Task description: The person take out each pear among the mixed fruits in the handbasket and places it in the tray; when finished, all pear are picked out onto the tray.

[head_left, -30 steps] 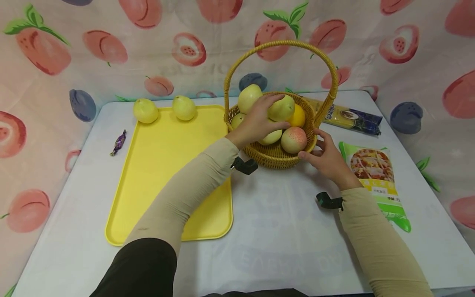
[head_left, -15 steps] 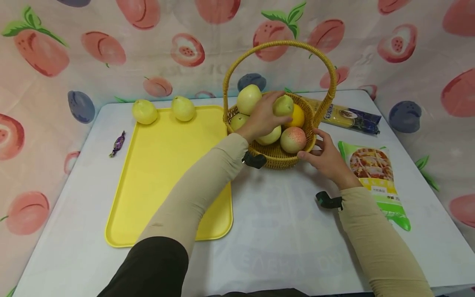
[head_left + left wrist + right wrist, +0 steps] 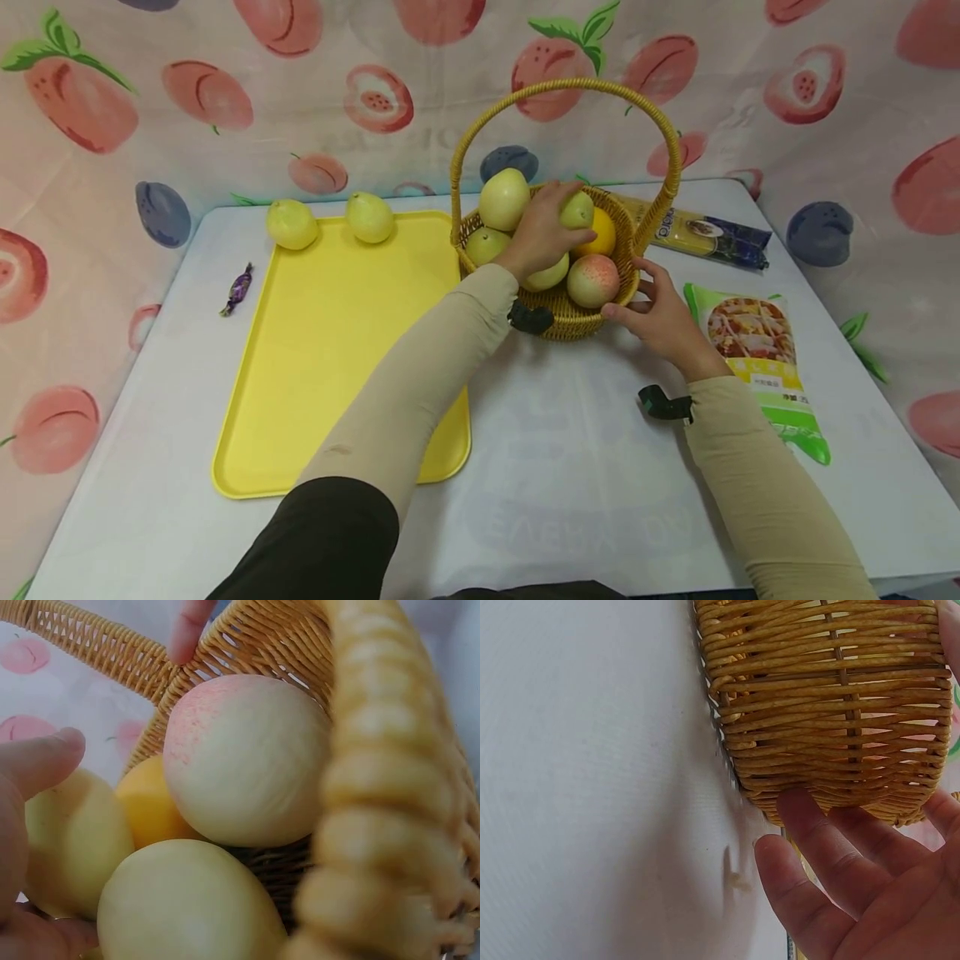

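Note:
My left hand [image 3: 543,229] is inside the wicker basket [image 3: 566,327], its fingers and thumb gripping a yellow-green pear [image 3: 577,212]. In the left wrist view that pear [image 3: 79,844] sits between thumb and fingers. Close by lie an orange [image 3: 602,235], a peach [image 3: 593,282] with a pink blush, and pale round fruits, such as one fruit [image 3: 504,200] at the back left. My right hand [image 3: 667,321] holds the basket's right side; in the right wrist view its fingers [image 3: 832,855] lie against the woven wall.
A yellow tray [image 3: 337,350] lies left of the basket, with two yellow pears [image 3: 292,225] at its far edge. Beyond it is a purple-wrapped candy [image 3: 237,289]. At right are a pasta packet [image 3: 708,237] and a green food bag [image 3: 757,358]. The basket's tall handle [image 3: 566,85] arches overhead.
My left hand has shifted slightly to the right within the basket, the pear moving with it. My right hand stays at the basket's side.

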Available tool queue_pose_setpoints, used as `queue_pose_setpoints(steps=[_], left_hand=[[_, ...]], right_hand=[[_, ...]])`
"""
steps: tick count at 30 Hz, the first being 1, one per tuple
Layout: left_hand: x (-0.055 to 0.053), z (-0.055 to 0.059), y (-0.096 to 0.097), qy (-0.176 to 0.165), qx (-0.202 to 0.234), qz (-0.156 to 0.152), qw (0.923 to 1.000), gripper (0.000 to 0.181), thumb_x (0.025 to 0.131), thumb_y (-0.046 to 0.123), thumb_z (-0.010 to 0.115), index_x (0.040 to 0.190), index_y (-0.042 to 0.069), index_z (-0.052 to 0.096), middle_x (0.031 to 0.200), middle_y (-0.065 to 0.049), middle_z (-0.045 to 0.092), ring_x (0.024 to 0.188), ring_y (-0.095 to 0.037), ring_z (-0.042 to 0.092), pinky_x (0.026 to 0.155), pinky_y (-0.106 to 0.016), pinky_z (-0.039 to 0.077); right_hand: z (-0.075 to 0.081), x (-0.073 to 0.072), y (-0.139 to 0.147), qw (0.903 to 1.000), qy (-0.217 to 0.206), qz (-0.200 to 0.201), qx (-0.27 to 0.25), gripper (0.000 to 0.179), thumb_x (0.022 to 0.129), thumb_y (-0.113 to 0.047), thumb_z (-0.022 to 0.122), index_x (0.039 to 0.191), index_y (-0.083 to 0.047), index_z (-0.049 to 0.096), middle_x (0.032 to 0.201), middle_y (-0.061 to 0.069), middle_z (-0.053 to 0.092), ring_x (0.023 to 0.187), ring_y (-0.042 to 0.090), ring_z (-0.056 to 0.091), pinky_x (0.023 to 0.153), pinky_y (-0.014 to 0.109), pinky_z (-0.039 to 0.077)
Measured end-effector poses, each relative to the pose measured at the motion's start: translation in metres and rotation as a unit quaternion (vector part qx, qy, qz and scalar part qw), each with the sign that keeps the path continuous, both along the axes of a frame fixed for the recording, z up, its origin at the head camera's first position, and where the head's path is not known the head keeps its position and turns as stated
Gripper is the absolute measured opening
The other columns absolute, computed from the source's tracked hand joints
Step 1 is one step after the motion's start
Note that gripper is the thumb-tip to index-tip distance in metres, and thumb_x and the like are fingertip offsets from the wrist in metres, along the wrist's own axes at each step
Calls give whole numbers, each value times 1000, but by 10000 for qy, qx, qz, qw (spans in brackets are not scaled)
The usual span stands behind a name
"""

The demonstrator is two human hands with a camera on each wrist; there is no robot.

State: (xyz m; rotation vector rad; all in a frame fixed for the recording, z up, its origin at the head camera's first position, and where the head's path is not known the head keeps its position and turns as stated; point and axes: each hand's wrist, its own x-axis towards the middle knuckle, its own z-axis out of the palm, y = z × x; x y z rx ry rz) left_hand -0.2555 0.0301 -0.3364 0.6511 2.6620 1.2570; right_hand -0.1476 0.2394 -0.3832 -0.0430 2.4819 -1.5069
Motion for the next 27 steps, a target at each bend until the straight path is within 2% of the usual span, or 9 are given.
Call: queue_pose_setpoints(steps=[8, 14, 18, 27], left_hand=[[-2, -1, 2, 88, -51, 53, 9999, 71, 96, 26, 70, 157, 19, 34, 164, -9, 21, 150, -16, 13, 114, -29, 28], [-1, -2, 3, 273, -75, 82, 9996, 71, 96, 26, 71, 156, 17, 36, 160, -6, 32, 148, -16, 20, 115, -26, 24], [3, -1, 3, 379, -8, 35, 9993, 70, 95, 26, 72, 155, 15, 37, 157, -4, 37, 145, -17, 26, 113, -24, 25], [15, 8, -2, 344, 273, -169, 9989, 71, 95, 27, 71, 156, 15, 37, 156, -2, 37, 142, -15, 30, 107, -22, 32]], right_hand=[[3, -2, 0, 10000, 46, 30, -13, 96, 97, -35, 68, 161, -16, 0, 156, 27, 28, 129, 44, 49, 103, 60, 40], [3, -2, 0, 10000, 48, 46, -5, 96, 97, -34, 68, 161, -15, 0, 156, 27, 28, 130, 44, 48, 103, 60, 40], [2, -1, 0, 10000, 35, 45, -19, 97, 96, -35, 68, 161, -16, 0, 156, 27, 28, 130, 44, 48, 103, 60, 40], [0, 0, 1, 10000, -24, 22, 31, 98, 96, -37, 69, 161, -17, 0, 157, 28, 26, 131, 44, 47, 102, 60, 41]])
